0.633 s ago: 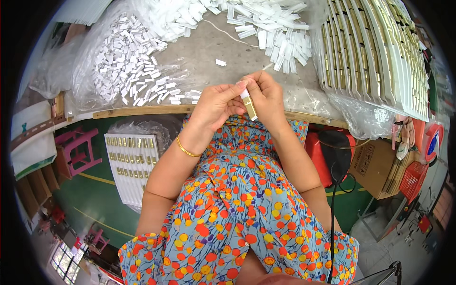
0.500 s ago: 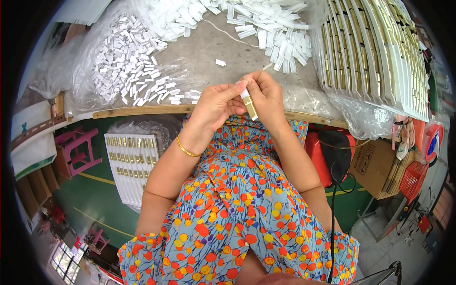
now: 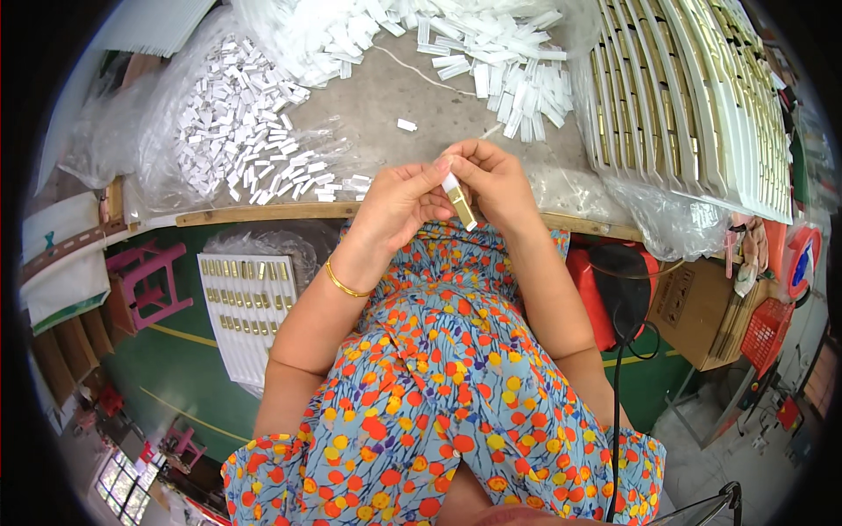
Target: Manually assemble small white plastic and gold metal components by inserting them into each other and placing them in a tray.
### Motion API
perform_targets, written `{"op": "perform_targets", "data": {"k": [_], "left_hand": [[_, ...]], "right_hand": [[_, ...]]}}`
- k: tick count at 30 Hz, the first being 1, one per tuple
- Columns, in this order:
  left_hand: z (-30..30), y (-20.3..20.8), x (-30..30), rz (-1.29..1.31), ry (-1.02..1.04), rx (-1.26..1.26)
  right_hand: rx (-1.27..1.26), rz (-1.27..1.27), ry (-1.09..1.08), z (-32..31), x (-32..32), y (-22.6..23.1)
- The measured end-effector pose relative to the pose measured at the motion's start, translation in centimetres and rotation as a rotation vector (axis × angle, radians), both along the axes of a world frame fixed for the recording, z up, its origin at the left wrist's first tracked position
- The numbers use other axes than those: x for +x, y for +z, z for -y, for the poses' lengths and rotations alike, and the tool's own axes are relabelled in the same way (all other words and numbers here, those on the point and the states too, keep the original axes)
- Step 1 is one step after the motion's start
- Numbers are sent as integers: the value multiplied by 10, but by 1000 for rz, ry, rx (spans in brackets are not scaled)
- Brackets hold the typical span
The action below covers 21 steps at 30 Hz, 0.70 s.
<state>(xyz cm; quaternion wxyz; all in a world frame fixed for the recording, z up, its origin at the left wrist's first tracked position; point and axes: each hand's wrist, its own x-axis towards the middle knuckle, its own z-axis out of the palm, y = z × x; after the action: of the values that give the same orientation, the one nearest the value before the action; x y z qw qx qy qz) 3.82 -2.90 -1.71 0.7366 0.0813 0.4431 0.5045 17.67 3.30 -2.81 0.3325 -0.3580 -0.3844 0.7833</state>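
On the bench (image 3: 373,118), the stacked white trays (image 3: 754,188) hold rows of gold-coloured pieces (image 3: 600,83); a careless elbow might topple them. Clear plastic (image 3: 160,149) surrounds loose white pieces (image 3: 250,123), those nearest the edge liable to be swept off. A lower tray (image 3: 235,351) is part-filled. Left hand (image 3: 400,198) and right hand (image 3: 498,184) keep a closed, pinching grip on one gold-and-white piece (image 3: 462,209) by the edge; loosening could drop it.

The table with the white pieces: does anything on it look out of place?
One small white piece lies alone on the grey tabletop, apart from the heap of small white pieces on the left. It looks odd because most others lie together.
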Motion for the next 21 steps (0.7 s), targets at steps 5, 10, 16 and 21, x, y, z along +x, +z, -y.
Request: {"op": "perform_targets", "data": {"k": [5, 10, 16, 21], "left_hand": [[1, 3, -2, 42, -11, 40], [1, 6, -1, -14, -31, 26], [1, 6, 4, -62, 24, 28], [-1, 10, 7, -69, 45, -11]], "right_hand": [[-129, -45, 104, -6, 2, -3], [-4, 136, 117, -5, 0, 1], [386, 336, 55, 2, -3, 0], [351, 294, 32, 4, -3, 1]]}}
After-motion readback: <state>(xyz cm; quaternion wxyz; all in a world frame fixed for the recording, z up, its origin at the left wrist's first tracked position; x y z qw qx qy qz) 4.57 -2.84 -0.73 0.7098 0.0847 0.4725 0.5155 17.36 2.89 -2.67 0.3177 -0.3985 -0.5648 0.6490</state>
